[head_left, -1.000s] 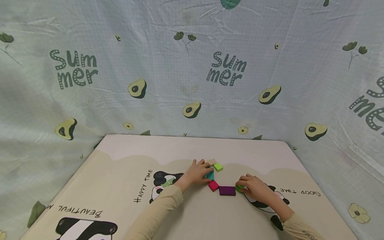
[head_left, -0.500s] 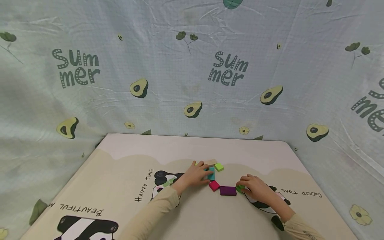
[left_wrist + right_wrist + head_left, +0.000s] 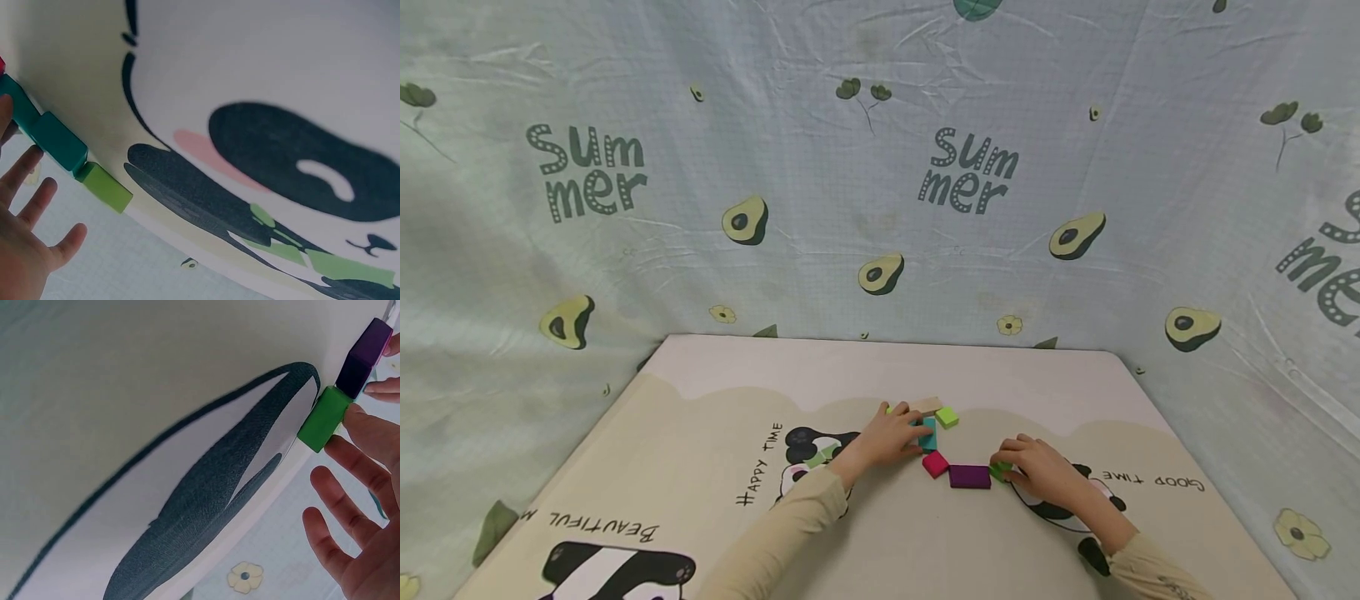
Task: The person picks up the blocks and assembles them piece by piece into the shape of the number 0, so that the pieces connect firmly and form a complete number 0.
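My left hand (image 3: 887,437) is at the left side of a teal block (image 3: 929,442), thumb and index finger at its edges. In the left wrist view, that teal block (image 3: 24,105) meets a second teal block (image 3: 61,142), which a fingertip touches; the other fingers spread loosely. My right hand (image 3: 1037,471) pinches a green block (image 3: 325,419) between thumb and index finger, partly hiding it in the head view. The green block's end abuts a purple block (image 3: 970,477). A red block (image 3: 936,464) lies between the purple and teal ones, turned cornerwise.
Behind the teal block lie a tan block (image 3: 927,406) and a lime block (image 3: 947,417). A lime-green block (image 3: 107,187) continues the row beyond the second teal one. The table (image 3: 895,550) has panda prints; a patterned cloth (image 3: 805,167) rises behind it.
My left hand has drawn slightly left, uncovering more of the teal block and a bit of lime green behind the fingers. The right hand stays at the green block.
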Demonstrator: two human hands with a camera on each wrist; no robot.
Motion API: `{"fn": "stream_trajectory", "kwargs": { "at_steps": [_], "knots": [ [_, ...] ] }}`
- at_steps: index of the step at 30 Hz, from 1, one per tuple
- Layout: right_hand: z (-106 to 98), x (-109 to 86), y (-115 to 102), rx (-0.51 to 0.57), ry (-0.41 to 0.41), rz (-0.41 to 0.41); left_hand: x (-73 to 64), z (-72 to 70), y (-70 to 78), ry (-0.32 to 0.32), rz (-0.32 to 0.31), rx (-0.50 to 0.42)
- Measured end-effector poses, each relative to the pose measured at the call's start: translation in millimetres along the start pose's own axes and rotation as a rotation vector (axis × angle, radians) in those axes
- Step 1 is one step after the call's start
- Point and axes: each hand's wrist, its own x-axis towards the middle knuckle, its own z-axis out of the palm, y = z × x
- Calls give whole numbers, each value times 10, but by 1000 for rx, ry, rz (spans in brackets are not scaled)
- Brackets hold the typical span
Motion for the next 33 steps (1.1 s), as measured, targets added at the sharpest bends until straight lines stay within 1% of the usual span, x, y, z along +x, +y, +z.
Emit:
{"fn": "stream_trajectory", "kwargs": {
  "at_steps": [7, 13, 16, 20, 25, 33],
  "knots": [
    [-5, -3, 9, -1, -10, 16, 2, -2, 8, 9, -1, -4],
    [-2, -4, 9, 4, -12, 25, 10, 7, 17, -29, -24, -10],
    [0, -5, 5, 6, -11, 24, 11, -4, 27, -35, -29, -10],
    [4, -5, 0, 7, -6, 17, 7, -24, 42, -24, -26, -8],
    [-4, 0, -7, 9, -7, 14, 5, -40, 50, -27, -24, -18],
    [-19, 1, -12, 9, -16, 25, 7, -20, 42, -25, -31, -8]
  ]
}}
